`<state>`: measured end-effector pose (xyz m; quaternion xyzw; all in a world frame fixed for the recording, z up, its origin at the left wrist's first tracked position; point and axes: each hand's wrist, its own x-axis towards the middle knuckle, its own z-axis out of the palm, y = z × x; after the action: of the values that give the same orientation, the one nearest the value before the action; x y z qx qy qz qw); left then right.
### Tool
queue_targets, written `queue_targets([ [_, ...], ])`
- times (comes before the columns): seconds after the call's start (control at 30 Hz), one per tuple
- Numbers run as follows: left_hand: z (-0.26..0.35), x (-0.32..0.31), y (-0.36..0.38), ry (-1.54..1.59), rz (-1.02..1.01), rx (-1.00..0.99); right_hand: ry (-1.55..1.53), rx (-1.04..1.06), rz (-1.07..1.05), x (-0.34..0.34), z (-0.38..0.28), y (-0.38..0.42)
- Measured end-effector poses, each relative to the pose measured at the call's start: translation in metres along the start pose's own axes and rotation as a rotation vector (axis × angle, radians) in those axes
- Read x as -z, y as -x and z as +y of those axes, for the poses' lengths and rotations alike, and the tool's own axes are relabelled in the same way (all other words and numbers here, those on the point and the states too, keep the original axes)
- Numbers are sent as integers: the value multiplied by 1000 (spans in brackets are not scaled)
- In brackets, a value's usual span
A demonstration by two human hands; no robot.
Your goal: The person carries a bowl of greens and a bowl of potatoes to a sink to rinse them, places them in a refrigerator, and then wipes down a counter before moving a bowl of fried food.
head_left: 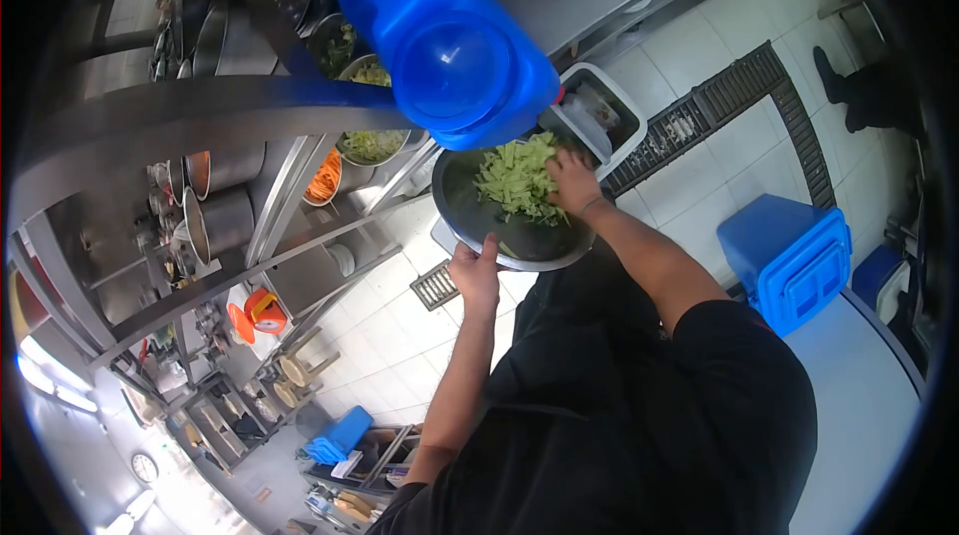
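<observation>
My left hand [476, 271] grips the near rim of a round dark metal bowl [462, 218]. A heap of chopped pale-green vegetable strips [513, 178] lies inside the bowl. My right hand [573, 181] rests on that heap with its fingers pressed into the strips. The bowl is held in front of my black shirt, just under a big blue plastic container [450, 43] that stands at the edge of a steel counter.
Steel shelves on the left hold bowls of green vegetables [373, 144] and orange shreds [325, 176], plus pots. A white bin [626, 107] sits beyond the bowl. A blue crate [791, 257] and a long floor drain [699, 117] lie on the tiled floor. Another person's shoe [827, 73] is far right.
</observation>
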<state>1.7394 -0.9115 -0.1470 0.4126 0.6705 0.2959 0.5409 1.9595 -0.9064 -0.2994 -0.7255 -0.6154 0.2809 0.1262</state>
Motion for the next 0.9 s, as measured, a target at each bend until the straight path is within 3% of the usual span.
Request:
queue_targets([
  [0.07, 2, 1, 1, -35, 1, 14, -86, -199, 86, -12, 10, -4],
  [0.1, 2, 1, 1, -24, 4, 15, -126, -282, 10, -9, 11, -9],
  [0.2, 0, 3, 1, -4, 6, 15, -102, -149, 137, -10, -1, -20],
  [0.37, 1, 4, 3, -40, 0, 18, -23, 494, 38, -19, -63, -49],
  [0.47, 3, 0, 6, 26, -10, -18, 68, 647, -36, -49, -77, -64],
  [0.7, -8, 1, -1, -165, 171, -130, 487, 566, -201, -51, -33, -64],
  [0.8, -12, 6, -4, -203, 128, -106, 547, 476, -168, -37, -5, -61],
  [0.9, -15, 4, -5, -140, 142, -103, 641, 264, -100, -68, 28, -81],
])
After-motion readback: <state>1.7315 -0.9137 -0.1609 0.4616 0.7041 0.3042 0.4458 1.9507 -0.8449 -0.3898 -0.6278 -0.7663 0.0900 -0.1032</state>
